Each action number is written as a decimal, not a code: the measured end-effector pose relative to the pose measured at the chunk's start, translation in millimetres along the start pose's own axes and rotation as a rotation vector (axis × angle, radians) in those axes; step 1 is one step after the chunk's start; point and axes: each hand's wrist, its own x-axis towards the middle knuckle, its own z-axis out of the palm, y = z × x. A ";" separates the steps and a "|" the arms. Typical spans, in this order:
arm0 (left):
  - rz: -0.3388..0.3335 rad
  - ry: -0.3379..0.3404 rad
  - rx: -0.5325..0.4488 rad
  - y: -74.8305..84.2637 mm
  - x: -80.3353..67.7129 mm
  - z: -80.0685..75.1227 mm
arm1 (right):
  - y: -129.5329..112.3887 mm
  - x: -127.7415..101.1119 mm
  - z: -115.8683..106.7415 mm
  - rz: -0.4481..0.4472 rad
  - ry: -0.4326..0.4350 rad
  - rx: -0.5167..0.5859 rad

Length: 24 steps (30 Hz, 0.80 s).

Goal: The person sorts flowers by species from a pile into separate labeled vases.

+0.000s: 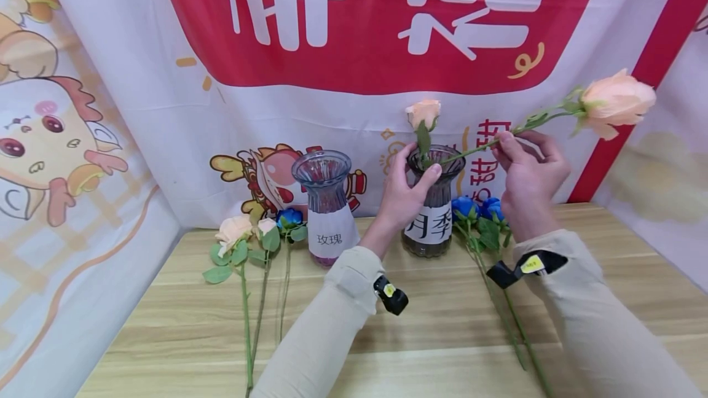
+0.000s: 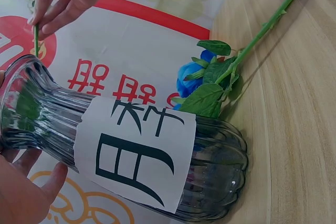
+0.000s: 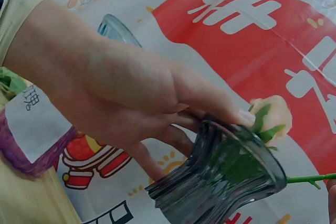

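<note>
Green stem first: the right hand (image 1: 528,180), right of centre in the head view, has its fingers (image 1: 506,143) pinched narrowly round the stem of the peach rose (image 1: 616,103). From that pinch the stem's long axis runs two ways. It goes up and to the right to the bloom near the upper right of the frame, and down and to the left to the cut end, which lies at the mouth of the dark glass vase (image 1: 434,201). So the stem lies at a shallow slant, closer to level than upright, with its low end at the rim.

The left hand (image 1: 404,192) is the nearer one to the vase. Its fingers are curled round the neck just below the rim, thumb on one side. A second peach rose (image 1: 423,113) already stands in this vase.

Left of it a purple vase (image 1: 326,207) stands apart. Blue roses (image 1: 475,209) lie on the wooden surface (image 1: 442,324) just right of the dark vase, and pale roses (image 1: 238,232) lie at lower left.
</note>
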 end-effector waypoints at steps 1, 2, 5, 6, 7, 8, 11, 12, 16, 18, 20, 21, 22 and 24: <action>0.001 0.000 0.001 0.0 -0.1 0.0 | 1.6 0.1 0.8 -0.003 0.000 -0.006; 0.002 0.001 0.000 -0.1 -0.2 -0.1 | 3.0 0.2 1.6 -0.003 0.001 -0.010; 0.007 0.005 -0.001 -0.3 -0.3 -0.1 | 7.1 0.2 4.1 -0.007 -0.003 -0.028; 0.006 0.005 0.000 -0.4 -0.2 0.0 | 8.6 0.4 5.2 -0.012 -0.005 -0.032; 0.006 0.006 0.001 -0.5 -0.2 0.1 | 10.2 0.4 6.2 -0.017 -0.008 -0.042; 0.007 0.007 0.001 -0.4 -0.1 0.1 | 11.7 0.1 7.2 -0.022 -0.012 -0.060; 0.010 0.008 0.003 -0.4 0.3 0.4 | 16.8 -1.2 10.4 -0.048 -0.033 -0.107; 0.011 0.008 0.003 -0.4 0.3 0.4 | 18.4 -1.4 11.4 -0.059 -0.039 -0.120; 0.016 0.009 -0.009 -0.3 0.2 0.2 | 22.8 -1.9 14.6 -0.100 -0.049 -0.164; 0.015 0.013 -0.016 -0.2 -0.2 -0.2 | 23.6 -1.5 15.4 -0.109 -0.049 -0.187; 0.013 0.014 -0.017 0.0 -0.4 -0.5 | 24.3 -1.3 16.1 -0.115 -0.050 -0.216; 0.011 0.014 -0.020 0.1 -0.4 -0.4 | 24.7 -1.1 16.4 -0.119 -0.052 -0.227; 0.009 0.013 -0.018 0.1 -0.5 -0.4 | 25.3 -0.8 16.8 -0.124 -0.056 -0.234; 0.005 0.008 -0.015 0.2 -0.6 0.0 | 26.9 -0.7 17.5 -0.132 -0.066 -0.250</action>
